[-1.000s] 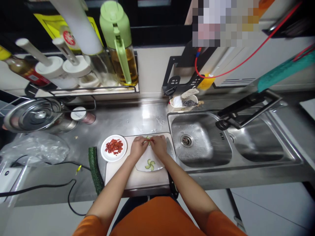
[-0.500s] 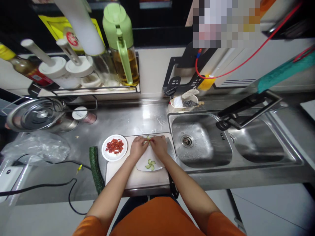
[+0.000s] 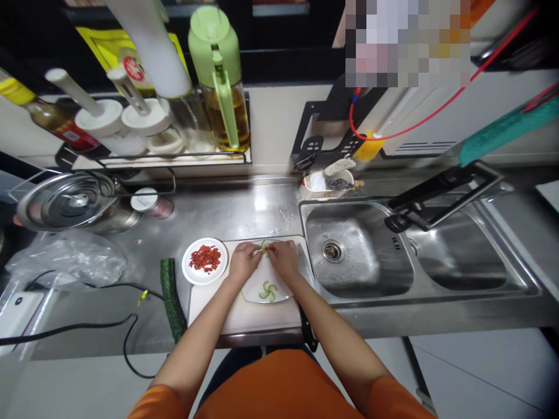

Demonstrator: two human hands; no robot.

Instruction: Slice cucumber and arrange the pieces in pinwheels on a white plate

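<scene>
My left hand [image 3: 243, 259] and my right hand [image 3: 282, 258] meet fingertip to fingertip over the far edge of a white plate [image 3: 257, 289] on a pale cutting board [image 3: 244, 317]. Both pinch small green cucumber slices [image 3: 264, 248] between them. On the plate's near side lies a little fan of cucumber slices [image 3: 266, 291]. A small white dish of chopped red bits [image 3: 204, 261] sits just left of my left hand. A dark green cucumber [image 3: 171, 299] lies on the steel counter left of the board.
A double steel sink [image 3: 362, 250] with a black faucet [image 3: 441, 195] lies to the right. A knife handle [image 3: 307, 333] pokes out at the board's near right corner. Bottles and jars on a rack [image 3: 174, 125], a pot lid [image 3: 65, 201], a plastic bag [image 3: 65, 262] and a black cable [image 3: 87, 329] fill the left.
The hands stay pinched together at the plate's far edge, with only slight fingertip shifts. The view has drifted a little.
</scene>
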